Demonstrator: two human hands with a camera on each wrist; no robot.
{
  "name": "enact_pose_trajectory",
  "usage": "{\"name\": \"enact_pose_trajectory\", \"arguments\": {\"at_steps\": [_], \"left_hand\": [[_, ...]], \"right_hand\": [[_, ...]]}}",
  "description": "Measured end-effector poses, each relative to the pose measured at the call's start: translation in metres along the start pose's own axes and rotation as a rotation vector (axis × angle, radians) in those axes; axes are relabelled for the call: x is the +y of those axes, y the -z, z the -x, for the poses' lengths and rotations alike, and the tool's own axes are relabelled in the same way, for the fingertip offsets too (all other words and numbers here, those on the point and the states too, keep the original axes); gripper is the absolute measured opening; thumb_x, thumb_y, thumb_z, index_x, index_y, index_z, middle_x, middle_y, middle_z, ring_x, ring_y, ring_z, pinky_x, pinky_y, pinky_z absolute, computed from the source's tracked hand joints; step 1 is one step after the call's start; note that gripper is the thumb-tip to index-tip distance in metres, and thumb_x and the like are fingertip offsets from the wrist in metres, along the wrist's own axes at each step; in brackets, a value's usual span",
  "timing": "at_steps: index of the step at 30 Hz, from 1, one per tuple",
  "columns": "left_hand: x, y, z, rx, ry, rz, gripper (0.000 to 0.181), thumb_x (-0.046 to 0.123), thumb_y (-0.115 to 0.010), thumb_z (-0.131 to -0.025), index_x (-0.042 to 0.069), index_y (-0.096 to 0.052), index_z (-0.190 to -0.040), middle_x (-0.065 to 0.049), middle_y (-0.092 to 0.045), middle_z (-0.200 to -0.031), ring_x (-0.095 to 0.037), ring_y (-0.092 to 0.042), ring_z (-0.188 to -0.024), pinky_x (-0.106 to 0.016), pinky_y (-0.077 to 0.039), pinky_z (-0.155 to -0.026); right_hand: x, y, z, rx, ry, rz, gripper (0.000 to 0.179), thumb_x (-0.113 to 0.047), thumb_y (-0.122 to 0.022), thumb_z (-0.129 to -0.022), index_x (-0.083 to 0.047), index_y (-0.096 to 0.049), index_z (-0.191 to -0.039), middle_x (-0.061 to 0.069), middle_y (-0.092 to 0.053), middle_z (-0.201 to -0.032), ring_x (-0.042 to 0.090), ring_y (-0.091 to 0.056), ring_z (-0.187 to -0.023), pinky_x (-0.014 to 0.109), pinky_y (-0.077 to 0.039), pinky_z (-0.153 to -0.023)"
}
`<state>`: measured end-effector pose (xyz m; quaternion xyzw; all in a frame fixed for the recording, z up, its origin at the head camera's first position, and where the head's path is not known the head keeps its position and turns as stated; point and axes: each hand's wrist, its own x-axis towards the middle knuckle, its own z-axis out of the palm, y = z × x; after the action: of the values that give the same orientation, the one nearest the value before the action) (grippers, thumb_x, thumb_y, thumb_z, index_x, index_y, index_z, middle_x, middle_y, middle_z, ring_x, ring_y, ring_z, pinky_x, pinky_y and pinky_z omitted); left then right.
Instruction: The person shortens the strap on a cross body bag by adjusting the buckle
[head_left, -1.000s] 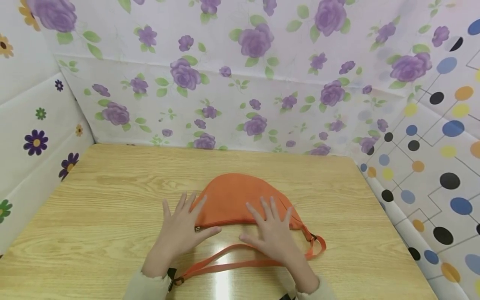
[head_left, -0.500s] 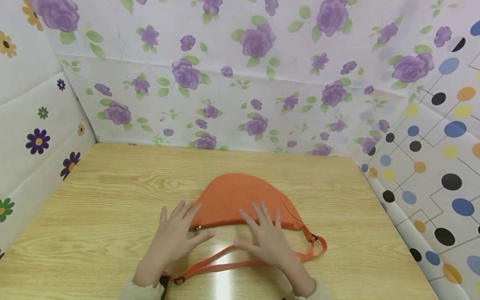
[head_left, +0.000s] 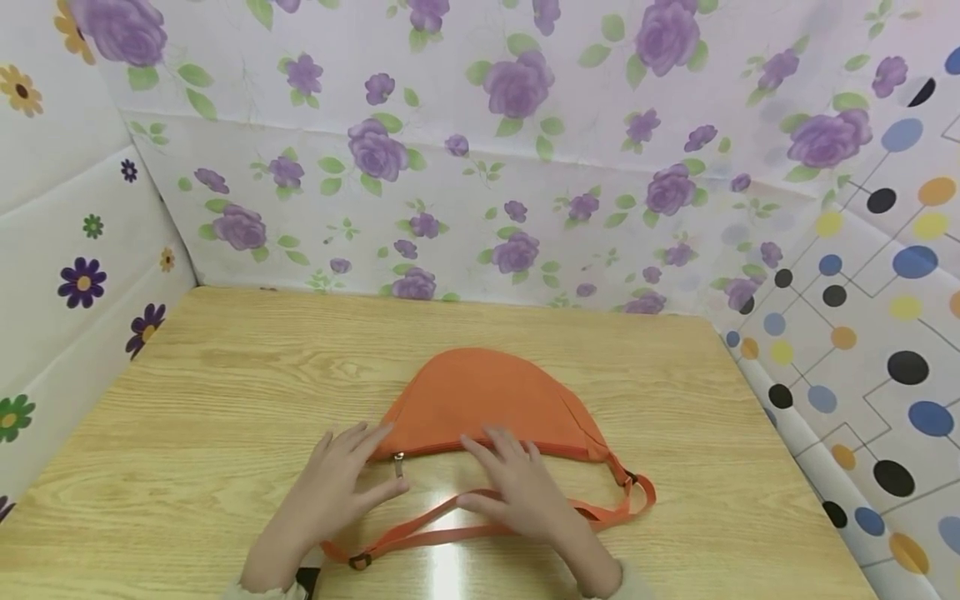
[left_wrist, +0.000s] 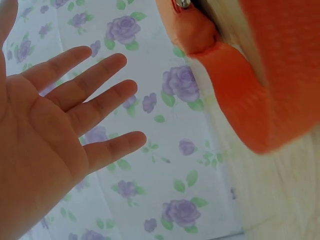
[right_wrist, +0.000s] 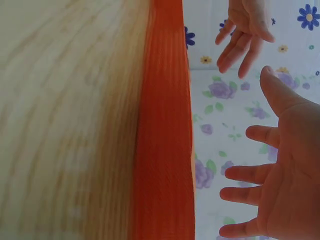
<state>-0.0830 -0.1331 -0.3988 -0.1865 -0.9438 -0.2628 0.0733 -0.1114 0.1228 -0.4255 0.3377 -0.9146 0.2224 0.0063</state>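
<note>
An orange waist bag (head_left: 487, 400) lies on the wooden table, its curved side away from me and its zipper edge facing me. A metal zipper pull (head_left: 399, 463) hangs at the left end of that edge. My left hand (head_left: 326, 487) hovers by the bag's left corner with fingers spread. Over the near edge and strap is my right hand (head_left: 517, 487), fingers also spread. Both wrist views show the palms with nothing in them: the left palm (left_wrist: 45, 125) and the right palm (right_wrist: 290, 175). The orange strap (head_left: 442, 533) loops across the table in front of the bag.
The wooden table (head_left: 247, 375) is bounded by a floral cloth (head_left: 450, 208) at the back. A daisy-print cloth (head_left: 45, 333) hangs on the left, and a dotted cloth (head_left: 855, 375) on the right. A black buckle piece (head_left: 307, 579) shows near my left wrist.
Both hands have drawn back toward me, off the bag's middle, and the left has also shifted left. More of the bag and its zipper pull shows now. The bag stays in place.
</note>
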Motion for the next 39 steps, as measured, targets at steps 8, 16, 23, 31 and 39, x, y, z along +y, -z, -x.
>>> {"name": "enact_pose_trajectory", "arguments": {"at_steps": [8,16,23,31,39], "left_hand": [[-0.005,0.0,0.01,-0.015,0.024,-0.002,0.066,0.051,-0.061,-0.078,0.005,-0.051,-0.125,-0.012,-0.055,-0.117,-0.032,-0.046,-0.111,-0.056,-0.027,-0.093],[-0.005,-0.001,0.02,-0.009,0.03,0.007,0.063,0.047,-0.066,-0.075,0.008,-0.054,-0.123,-0.009,-0.058,-0.113,-0.028,-0.052,-0.105,-0.053,-0.031,-0.092],[-0.012,0.0,0.027,-0.014,-0.064,0.053,0.06,0.038,-0.076,-0.064,0.007,-0.061,-0.114,-0.003,-0.063,-0.103,-0.021,-0.057,-0.094,-0.046,-0.041,-0.084],[-0.02,0.007,0.034,-0.177,-0.029,0.203,0.066,0.041,-0.075,-0.064,0.003,-0.059,-0.116,0.005,-0.06,-0.077,-0.004,-0.049,-0.066,-0.027,-0.044,-0.066],[-0.024,0.01,0.039,-0.24,0.009,0.219,0.07,0.05,-0.071,-0.062,0.001,-0.062,-0.111,-0.005,-0.062,-0.107,-0.021,-0.056,-0.097,-0.04,-0.046,-0.078]], "right_hand": [[-0.005,-0.005,-0.003,-0.055,0.026,-0.008,0.065,-0.055,-0.047,-0.085,-0.015,-0.039,-0.136,0.008,-0.04,-0.132,0.024,-0.033,-0.123,0.062,-0.019,-0.094],[-0.011,-0.009,-0.004,-0.099,0.066,0.016,0.063,-0.055,-0.046,-0.086,-0.014,-0.043,-0.133,0.007,-0.045,-0.128,0.025,-0.036,-0.121,0.051,-0.024,-0.099],[-0.013,-0.012,-0.007,-0.091,0.129,0.009,0.058,-0.048,-0.053,-0.086,-0.012,-0.046,-0.131,0.004,-0.05,-0.123,0.02,-0.043,-0.114,0.039,-0.032,-0.096],[-0.015,-0.013,-0.009,-0.145,0.154,-0.059,0.06,-0.049,-0.052,-0.085,-0.012,-0.045,-0.131,0.004,-0.051,-0.12,0.018,-0.046,-0.111,0.034,-0.037,-0.092],[-0.017,-0.017,-0.01,-0.2,0.171,-0.099,0.061,-0.049,-0.052,-0.085,-0.011,-0.044,-0.132,0.0,-0.055,-0.114,0.015,-0.047,-0.109,0.033,-0.038,-0.091]]}}
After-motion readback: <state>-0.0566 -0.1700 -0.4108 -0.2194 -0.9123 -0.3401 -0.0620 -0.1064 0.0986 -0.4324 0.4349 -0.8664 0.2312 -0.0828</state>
